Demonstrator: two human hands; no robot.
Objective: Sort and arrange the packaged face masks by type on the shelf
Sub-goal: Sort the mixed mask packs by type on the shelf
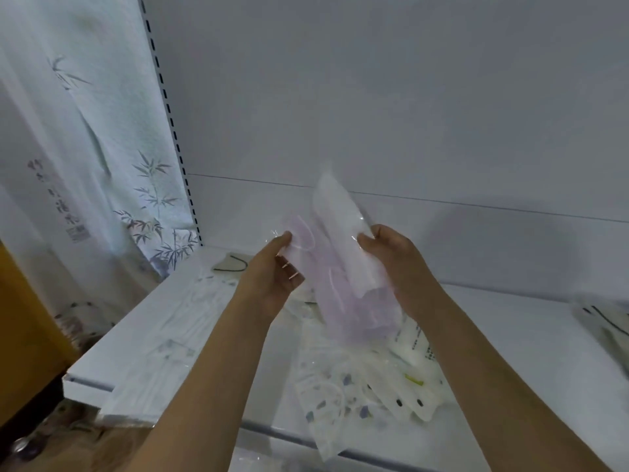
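Note:
I hold up clear packets of face masks above the white shelf (527, 352). My left hand (275, 274) pinches the edge of a pink mask packet (326, 287). My right hand (391, 257) grips a white mask packet (340, 219) that stands tilted in front of the pink one. Below them a loose pile of mask packets (360, 379) lies on the shelf, some white with coloured spots, one overhanging the front edge. More white packets (177, 335) lie flat on the shelf's left part.
A mask with dark ear loops (235, 264) lies at the back left of the shelf. More packets (606, 321) sit at the right edge. A bamboo-print curtain (102, 148) hangs on the left beside the slotted shelf upright (173, 131). The back wall is plain white.

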